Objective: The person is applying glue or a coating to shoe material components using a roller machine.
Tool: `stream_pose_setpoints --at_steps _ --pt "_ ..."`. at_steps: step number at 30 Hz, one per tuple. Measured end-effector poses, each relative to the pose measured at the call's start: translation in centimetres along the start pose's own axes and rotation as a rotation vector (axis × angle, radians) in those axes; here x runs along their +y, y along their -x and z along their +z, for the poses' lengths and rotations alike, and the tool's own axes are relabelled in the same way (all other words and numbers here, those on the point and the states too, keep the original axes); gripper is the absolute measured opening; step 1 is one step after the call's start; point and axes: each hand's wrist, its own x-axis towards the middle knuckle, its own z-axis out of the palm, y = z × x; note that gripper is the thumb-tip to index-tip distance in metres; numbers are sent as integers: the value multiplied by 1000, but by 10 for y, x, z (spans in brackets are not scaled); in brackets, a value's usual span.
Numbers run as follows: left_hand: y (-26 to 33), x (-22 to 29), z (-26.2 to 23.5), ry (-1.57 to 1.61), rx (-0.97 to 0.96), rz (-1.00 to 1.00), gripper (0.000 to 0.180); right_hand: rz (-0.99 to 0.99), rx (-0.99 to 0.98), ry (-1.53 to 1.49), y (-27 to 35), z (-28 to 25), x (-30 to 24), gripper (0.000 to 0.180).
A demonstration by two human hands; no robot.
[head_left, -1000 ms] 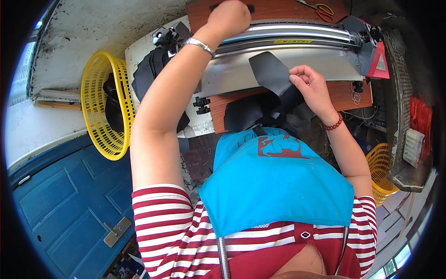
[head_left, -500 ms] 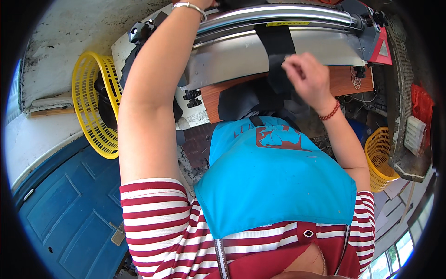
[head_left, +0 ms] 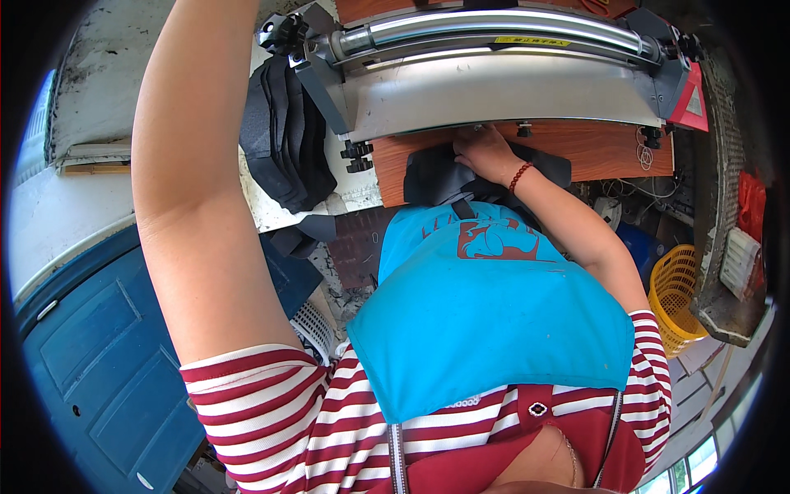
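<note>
My right hand (head_left: 487,156) is bent over loose black sheet pieces (head_left: 429,174) lying on a brown wood-grain board, just below the front edge of a roller machine's metal plate (head_left: 494,95). Its fingers are curled and drawn together; what they pinch, if anything, is hidden. A red bead bracelet circles that wrist. My left arm (head_left: 193,165) stretches up past the left end of the machine, and its hand lies beyond the upper edge of the view. Beside that arm, a fanned stack of black pieces (head_left: 288,140) rests on a white surface.
The machine's shiny roller (head_left: 502,26) spans the top, with black knobs (head_left: 357,156) below its left end. The wood-grain board (head_left: 605,152) runs beneath. A yellow basket (head_left: 675,296) stands low at the right, near a rough ledge (head_left: 724,321). A blue door (head_left: 99,362) is at the left.
My right hand has come down and left from the plate to the pieces below. The black strip on the plate is gone from there. My left hand has left the view.
</note>
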Motion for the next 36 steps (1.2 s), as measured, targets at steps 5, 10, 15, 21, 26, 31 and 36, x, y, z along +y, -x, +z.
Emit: stream_pose_setpoints --at_steps 5,10,15,21,26,31,36 --pt "27 12 14 -167 201 157 20 -13 106 -118 11 -32 -10 16" --pt "48 -38 45 -498 16 603 33 203 427 -862 40 -119 -40 12" --pt "64 -109 108 -675 -402 433 27 485 489 -980 39 -165 -14 12" --pt "63 -109 125 -685 -552 16 57 493 525 -827 -9 -162 11 16" --pt "46 -122 128 -533 -577 -88 56 469 577 -453 -10 -173 13 17" --pt "27 -111 115 -81 -339 -461 20 313 657 80 22 -182 -5 14" --pt "8 -70 87 -36 -269 -369 11 -151 431 -172 36 -108 -37 16"
